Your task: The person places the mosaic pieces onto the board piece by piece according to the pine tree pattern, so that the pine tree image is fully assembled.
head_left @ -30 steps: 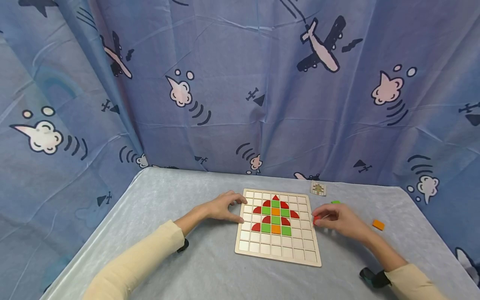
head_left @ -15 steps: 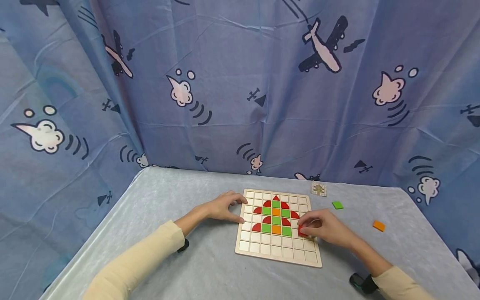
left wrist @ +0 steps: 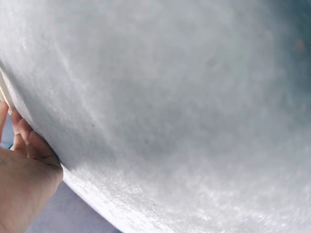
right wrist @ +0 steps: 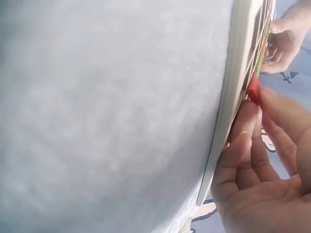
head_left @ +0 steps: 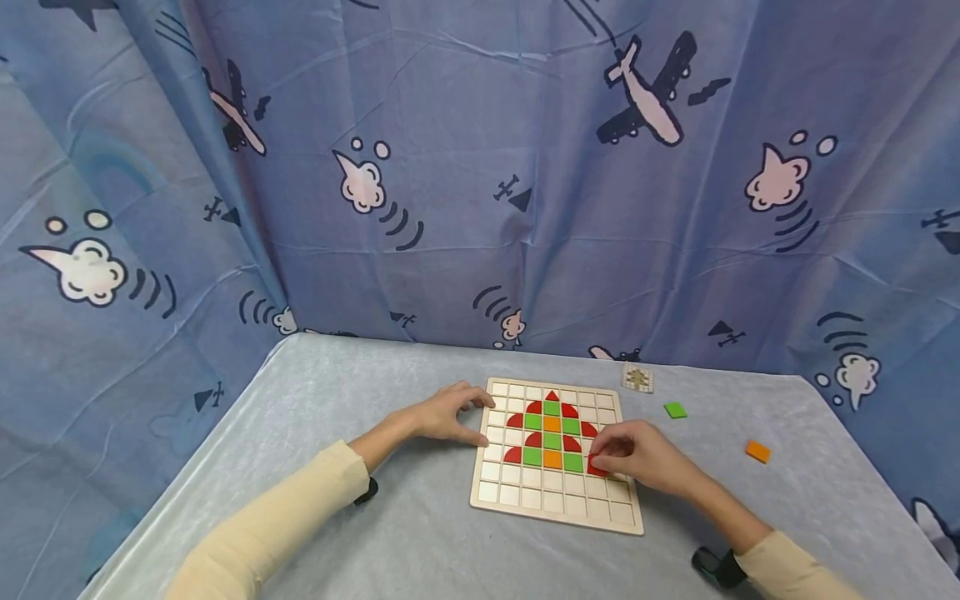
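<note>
A wooden grid board [head_left: 510, 494] lies on the grey cloth, with red, green and orange tiles forming a tree shape in its squares. My right hand [head_left: 643, 454] pinches a red tile [head_left: 596, 467] between thumb and fingers, right at the square beside the lowest row's green tile [head_left: 572, 462]. In the right wrist view the red tile [right wrist: 253, 89] shows tilted at the board's surface. My left hand [head_left: 444, 414] rests at the board's left edge, thumb and fingers spread and touching the rim. Only part of that hand [left wrist: 24, 170] appears in the left wrist view.
A loose green tile [head_left: 676, 410] and an orange tile [head_left: 757, 451] lie on the cloth right of the board. Behind the board's back right corner is a small pattern card [head_left: 637, 377]. A blue printed curtain [head_left: 450, 167] hangs behind the table.
My right hand has carried the red tile leftward from beside the board's right edge to a square on the board. The green tile behind it came into full view. My left hand stayed put.
</note>
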`<action>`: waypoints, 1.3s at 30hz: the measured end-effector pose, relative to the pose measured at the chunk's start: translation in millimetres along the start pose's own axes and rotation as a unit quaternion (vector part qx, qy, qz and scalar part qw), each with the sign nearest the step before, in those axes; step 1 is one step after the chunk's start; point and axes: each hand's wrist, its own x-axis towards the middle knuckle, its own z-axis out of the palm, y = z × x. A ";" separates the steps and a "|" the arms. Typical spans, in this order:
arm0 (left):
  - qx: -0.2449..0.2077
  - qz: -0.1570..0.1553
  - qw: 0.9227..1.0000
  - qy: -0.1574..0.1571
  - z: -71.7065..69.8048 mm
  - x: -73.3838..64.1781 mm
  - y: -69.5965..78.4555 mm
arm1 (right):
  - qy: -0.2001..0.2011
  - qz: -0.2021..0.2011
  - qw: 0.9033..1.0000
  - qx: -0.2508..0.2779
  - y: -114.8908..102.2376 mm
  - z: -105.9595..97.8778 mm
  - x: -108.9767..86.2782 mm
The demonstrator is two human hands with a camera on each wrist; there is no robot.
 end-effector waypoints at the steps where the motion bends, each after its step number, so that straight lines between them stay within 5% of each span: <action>1: 0.000 0.000 1.000 0.000 0.2 0.4 0.1 | -0.001 0.001 1.000 -0.002 -1.0 -0.2 0.0; 28: 0.004 0.002 1.000 0.002 0.7 0.7 -0.7 | -0.025 0.010 1.000 -0.013 -8.4 0.0 5.3; 39: 0.007 0.007 1.000 0.003 1.3 2.1 -2.8 | 0.003 0.016 1.000 -0.004 10.4 -18.9 -5.0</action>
